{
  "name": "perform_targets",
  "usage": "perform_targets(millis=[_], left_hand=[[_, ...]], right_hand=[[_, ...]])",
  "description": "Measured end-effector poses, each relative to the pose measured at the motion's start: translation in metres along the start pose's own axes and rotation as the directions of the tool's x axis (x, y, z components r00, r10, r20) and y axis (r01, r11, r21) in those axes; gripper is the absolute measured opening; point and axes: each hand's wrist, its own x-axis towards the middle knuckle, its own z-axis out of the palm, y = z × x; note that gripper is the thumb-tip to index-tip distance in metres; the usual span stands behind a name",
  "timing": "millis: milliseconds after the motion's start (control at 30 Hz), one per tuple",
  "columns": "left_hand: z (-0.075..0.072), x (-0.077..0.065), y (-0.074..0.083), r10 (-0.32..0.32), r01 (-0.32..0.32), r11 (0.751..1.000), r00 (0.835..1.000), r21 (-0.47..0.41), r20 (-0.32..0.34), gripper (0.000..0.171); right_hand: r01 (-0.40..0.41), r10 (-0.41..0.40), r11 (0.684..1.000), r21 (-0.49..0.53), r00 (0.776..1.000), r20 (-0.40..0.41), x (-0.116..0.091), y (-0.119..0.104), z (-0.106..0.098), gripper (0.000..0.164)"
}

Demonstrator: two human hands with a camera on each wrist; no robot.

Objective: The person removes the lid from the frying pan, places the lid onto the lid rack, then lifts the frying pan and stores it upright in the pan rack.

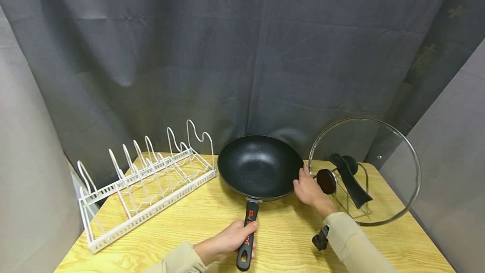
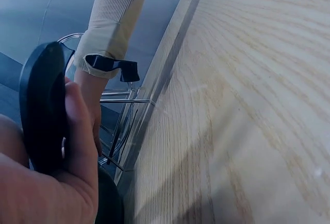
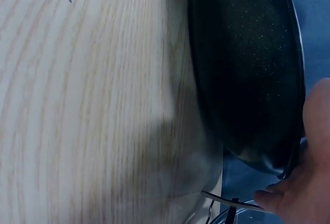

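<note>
A black wok [image 1: 261,167] with a long black handle [image 1: 251,214] is at the middle of the table, its dark inside facing up. My left hand [image 1: 233,239] grips the handle, thumb across the top and fingers beneath; the left wrist view shows the handle's end [image 2: 44,110] close up. At the wok's right edge, my right hand [image 1: 308,188] holds the rim, fingertips at the edge. From the right wrist, the wok's underside [image 3: 247,69] shows over the wood, with my right hand [image 3: 304,183] at its rim.
A white wire rack [image 1: 151,197] with upright loops stands on the left. To the right, close by my right hand, a large glass lid [image 1: 418,172] with a black handle [image 1: 350,180] leans on a metal wire stand [image 1: 366,180]. Grey curtain [image 1: 242,54] hangs behind the table.
</note>
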Motion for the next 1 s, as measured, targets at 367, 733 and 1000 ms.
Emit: perform_targets(millis=[367,733,1000], left_hand=[[-0.005,-0.005,0.001,-0.046,0.046,0.999,0.998,0.014,0.043,0.038],[0.001,-0.012,0.000,-0.064,0.074,0.991,0.994,-0.108,0.086,0.031],[0.009,-0.012,-0.005,-0.061,0.058,0.979,0.998,-0.195,-0.013,0.028]], right_hand=[[0.003,-0.003,1.000,-0.005,0.999,-0.037,-0.010,-0.015,-0.002,0.058],[0.129,-0.129,0.991,-0.020,0.955,-0.269,-0.032,-0.039,0.000,0.040],[0.169,-0.156,0.985,0.022,0.942,-0.296,-0.049,-0.052,-0.001,0.025]])
